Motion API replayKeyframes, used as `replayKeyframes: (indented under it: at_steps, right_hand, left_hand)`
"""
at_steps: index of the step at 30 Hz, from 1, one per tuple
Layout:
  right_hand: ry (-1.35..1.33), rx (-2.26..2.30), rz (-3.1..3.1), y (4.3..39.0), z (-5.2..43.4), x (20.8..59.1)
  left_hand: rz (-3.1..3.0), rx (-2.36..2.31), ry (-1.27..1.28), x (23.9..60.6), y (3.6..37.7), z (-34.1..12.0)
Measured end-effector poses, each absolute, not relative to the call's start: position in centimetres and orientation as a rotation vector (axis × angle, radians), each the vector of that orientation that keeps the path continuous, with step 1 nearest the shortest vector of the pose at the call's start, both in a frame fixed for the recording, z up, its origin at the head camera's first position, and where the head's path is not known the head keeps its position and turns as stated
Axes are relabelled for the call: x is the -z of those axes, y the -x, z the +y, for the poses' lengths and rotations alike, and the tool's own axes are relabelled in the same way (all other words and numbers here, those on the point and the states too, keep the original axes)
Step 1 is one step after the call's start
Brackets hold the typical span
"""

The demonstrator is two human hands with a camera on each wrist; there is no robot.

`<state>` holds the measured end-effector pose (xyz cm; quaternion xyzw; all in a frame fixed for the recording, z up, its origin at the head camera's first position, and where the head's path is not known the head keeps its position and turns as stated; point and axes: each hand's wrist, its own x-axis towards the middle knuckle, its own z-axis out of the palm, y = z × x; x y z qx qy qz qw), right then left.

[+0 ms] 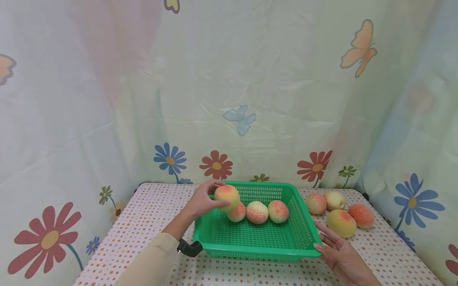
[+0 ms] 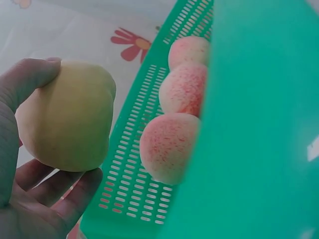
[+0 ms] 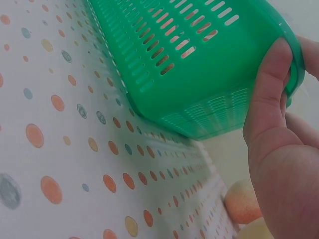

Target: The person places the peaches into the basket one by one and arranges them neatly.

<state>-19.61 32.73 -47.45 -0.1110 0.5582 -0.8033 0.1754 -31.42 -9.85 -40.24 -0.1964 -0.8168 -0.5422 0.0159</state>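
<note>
Dotted tablecloth (image 1: 150,206), floral curtain (image 1: 107,119) behind.

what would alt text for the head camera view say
A person's left hand holds a peach over the left side of a green basket with three peaches inside, while the right hand touches the basket's near right corner. Four more peaches lie on the dotted tablecloth to the right.

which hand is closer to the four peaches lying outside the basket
Right. The right hand rests at the basket corner just before those peaches; the left hand holds a peach across the basket.
</note>
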Motion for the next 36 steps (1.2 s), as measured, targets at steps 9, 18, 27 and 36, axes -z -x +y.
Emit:
replayKeyframes:
  at_steps: [9,18,27,36]
  right_hand:
    - [0.333,2.283,1.573,19.6,33.0,47.7]
    - [0.31,2.275,1.59,19.7,33.0,47.8]
    - [0.367,2.292,1.534,19.7,32.9,47.9]
    - [0.351,2.301,1.549,19.7,32.9,47.7]
  left_hand:
    - [-2.561,1.647,0.63,39.7,31.5,-9.4]
    - [-2.594,1.651,0.687,39.7,32.2,-8.3]
    - [-2.577,1.713,0.739,39.9,32.7,-6.7]
    - [-2.617,1.732,0.749,40.1,33.2,-5.2]
